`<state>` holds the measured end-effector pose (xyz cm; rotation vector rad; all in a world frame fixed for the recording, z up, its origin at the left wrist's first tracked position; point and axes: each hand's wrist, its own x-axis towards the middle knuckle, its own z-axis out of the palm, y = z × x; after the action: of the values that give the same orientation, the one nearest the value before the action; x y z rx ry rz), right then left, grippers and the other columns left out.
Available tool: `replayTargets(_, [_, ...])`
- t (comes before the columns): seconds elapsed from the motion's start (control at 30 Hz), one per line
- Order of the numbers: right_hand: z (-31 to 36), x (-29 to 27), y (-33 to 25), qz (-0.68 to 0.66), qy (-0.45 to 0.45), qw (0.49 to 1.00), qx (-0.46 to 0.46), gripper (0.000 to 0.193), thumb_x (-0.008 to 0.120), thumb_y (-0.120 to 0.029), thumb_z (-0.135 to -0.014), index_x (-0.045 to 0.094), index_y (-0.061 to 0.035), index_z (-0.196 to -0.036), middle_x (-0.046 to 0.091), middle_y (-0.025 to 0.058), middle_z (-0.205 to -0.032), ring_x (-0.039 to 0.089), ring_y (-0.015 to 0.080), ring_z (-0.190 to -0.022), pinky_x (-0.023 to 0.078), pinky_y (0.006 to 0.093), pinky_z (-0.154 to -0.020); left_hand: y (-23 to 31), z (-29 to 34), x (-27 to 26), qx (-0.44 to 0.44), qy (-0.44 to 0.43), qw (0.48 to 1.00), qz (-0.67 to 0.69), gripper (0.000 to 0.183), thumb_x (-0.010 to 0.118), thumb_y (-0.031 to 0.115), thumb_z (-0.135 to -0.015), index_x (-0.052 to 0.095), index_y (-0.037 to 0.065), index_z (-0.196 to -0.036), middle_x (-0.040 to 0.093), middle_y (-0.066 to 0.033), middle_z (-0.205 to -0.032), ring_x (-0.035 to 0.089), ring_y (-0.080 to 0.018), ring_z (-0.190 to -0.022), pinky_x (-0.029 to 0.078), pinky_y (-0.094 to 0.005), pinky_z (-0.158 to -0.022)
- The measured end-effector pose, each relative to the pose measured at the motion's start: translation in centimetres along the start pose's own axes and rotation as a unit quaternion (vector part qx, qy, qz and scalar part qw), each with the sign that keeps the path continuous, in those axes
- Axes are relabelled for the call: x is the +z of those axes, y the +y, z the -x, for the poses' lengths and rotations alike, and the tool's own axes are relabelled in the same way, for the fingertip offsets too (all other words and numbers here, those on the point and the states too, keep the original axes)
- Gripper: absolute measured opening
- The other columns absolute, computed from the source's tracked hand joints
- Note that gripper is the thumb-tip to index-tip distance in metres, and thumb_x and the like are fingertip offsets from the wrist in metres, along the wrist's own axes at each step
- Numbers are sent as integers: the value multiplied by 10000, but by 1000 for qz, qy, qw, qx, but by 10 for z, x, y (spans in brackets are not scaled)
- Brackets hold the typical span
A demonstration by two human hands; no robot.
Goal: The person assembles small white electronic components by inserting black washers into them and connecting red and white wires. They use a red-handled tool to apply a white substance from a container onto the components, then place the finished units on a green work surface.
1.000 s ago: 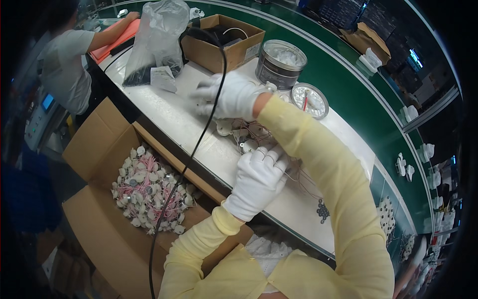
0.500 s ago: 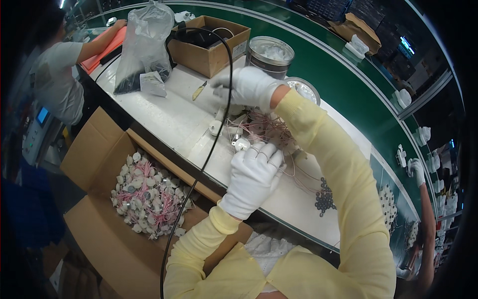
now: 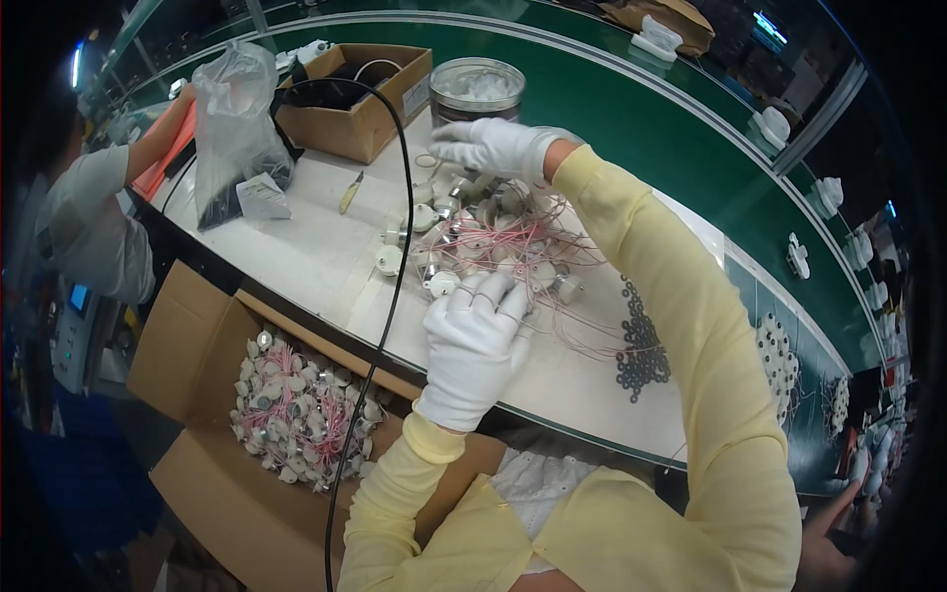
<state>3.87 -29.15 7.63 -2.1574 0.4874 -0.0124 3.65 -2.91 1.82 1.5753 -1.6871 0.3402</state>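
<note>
A pile of small round motors [image 3: 493, 232] with white caps, silvery bodies and thin pink wires lies on the white tabletop [image 3: 330, 276]. My left hand [image 3: 473, 345], in a white glove, rests at the pile's near edge with its fingers curled down; whatever they grip is hidden. Above the pile's far side, my gloved right hand [image 3: 493, 148] reaches across with fingers stretched out. A thin pale ring [image 3: 426, 160] lies by its fingertips. Further left is a small knife [image 3: 351, 192] with a yellowish handle.
Below left, a cardboard box [image 3: 202, 345] holds many more wired motors. Small dark rings [image 3: 641, 345] lie right of the pile. A metal tin [image 3: 477, 89], carton [image 3: 340, 123] and clear bag [image 3: 232, 128] stand behind. A black cable [image 3: 404, 197] hangs across. Another person [image 3: 99, 217] works at left.
My view has shifted, showing more of the pile and dark rings. My right hand's fingers, blurred and bent before, are now straighter. The left hand stays at the pile's near edge.
</note>
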Motion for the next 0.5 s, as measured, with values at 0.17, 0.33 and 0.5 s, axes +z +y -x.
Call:
replayTargets(0.17, [35,-3,-18,208,-9,974,-84,582,524,-503,-1083,556,-83,-1484,690,152,-1328,645,259,-1242,509,354,-1057,-4,1,0,8,2,1000,-11,353,817,137,-756,724,80,-1092,689,-104,-1117,666,-324,-1008,544,-440,-803])
replayTargets(0.33, [114,-18,-65,90,90,988,-91,465,547,-426,-1090,653,-92,-1397,770,109,-1116,741,196,-1005,577,303,-844,-5,4,-4,14,7,1000,-12,344,837,147,-772,723,85,-1090,688,-98,-1105,662,-327,-997,540,-443,-805])
replayTargets(0.5, [189,2,-52,255,59,954,-144,312,624,-312,-1014,735,-113,-1228,756,122,-996,719,281,-874,573,362,-779,-6,16,-3,27,63,997,-19,412,859,161,-758,726,133,-1147,657,-60,-1119,617,-306,-1045,525,-439,-861])
